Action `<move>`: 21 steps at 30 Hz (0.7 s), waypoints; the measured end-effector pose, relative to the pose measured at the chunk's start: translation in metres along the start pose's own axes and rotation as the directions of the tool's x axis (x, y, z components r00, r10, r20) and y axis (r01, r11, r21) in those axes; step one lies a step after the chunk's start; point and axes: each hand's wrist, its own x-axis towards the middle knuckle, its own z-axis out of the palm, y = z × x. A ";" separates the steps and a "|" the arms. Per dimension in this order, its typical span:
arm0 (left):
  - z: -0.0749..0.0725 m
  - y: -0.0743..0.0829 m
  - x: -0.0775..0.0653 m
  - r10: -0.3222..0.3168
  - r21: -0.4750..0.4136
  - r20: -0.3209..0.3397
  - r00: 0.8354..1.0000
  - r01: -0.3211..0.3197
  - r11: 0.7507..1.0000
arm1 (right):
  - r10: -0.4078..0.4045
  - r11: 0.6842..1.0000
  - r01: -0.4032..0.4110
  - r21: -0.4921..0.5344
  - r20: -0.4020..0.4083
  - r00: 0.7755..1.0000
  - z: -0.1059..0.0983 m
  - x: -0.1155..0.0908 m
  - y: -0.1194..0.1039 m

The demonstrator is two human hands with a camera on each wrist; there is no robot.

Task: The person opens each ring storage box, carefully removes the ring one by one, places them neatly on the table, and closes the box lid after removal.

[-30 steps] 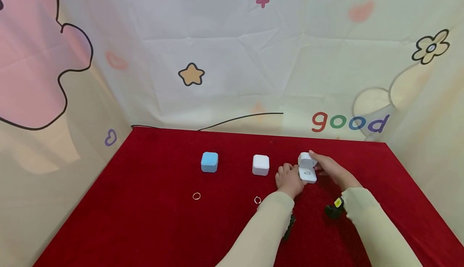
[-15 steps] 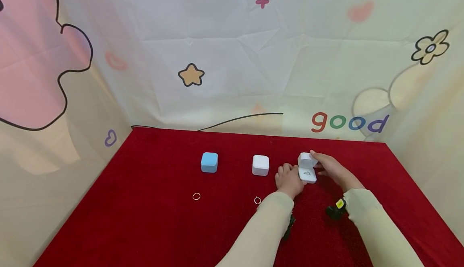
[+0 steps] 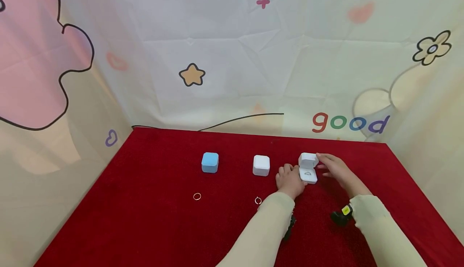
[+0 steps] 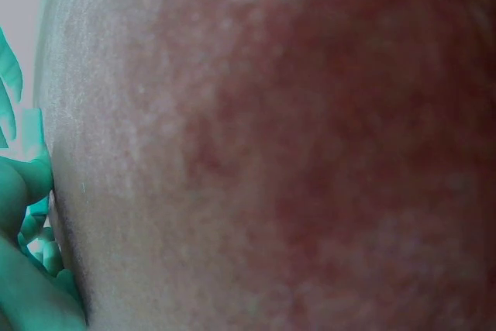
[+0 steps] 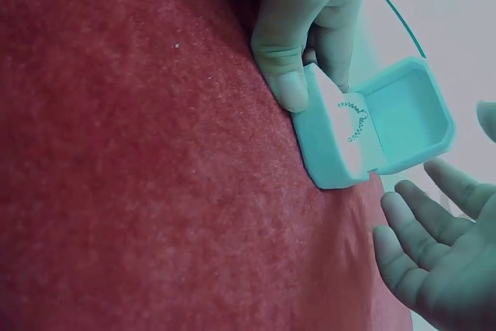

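Observation:
A white ring box (image 3: 307, 180) stands with its lid (image 5: 411, 114) raised at the right of the red table. A ring (image 5: 360, 122) with small stones sits in its cushion. My left hand (image 3: 291, 181) grips the base, thumb on the front face and fingers round the far side. My right hand (image 3: 338, 171) is beside the lid with its fingers loosely spread; one fingertip is at the lid's edge, and whether it touches is unclear. The left wrist view is mostly blurred red cloth, with part of a hand (image 4: 31, 269) at its left edge.
A closed white box (image 3: 261, 165) and a closed blue box (image 3: 210, 162) stand in a row to the left. A gold-coloured ring (image 3: 197, 196) and a silver-coloured ring (image 3: 258, 200) lie on the red cloth (image 3: 145, 218). A printed curtain (image 3: 232, 57) hangs behind.
My right hand has shifted right, from the top of the lid to its right edge, and its fingers hold the lid less closely. The left hand and the box have stayed in place.

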 end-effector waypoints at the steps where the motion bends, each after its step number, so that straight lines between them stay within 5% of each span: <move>1: 0.001 0.000 0.001 -0.001 -0.003 -0.001 1.000 0.001 1.000 | 0.004 1.000 -0.004 0.000 -0.010 1.000 0.000 -0.001 0.000; 21: 0.004 0.000 0.003 -0.005 0.003 -0.018 1.000 0.005 1.000 | -0.012 0.999 0.008 -0.036 -0.120 0.993 0.000 -0.021 0.013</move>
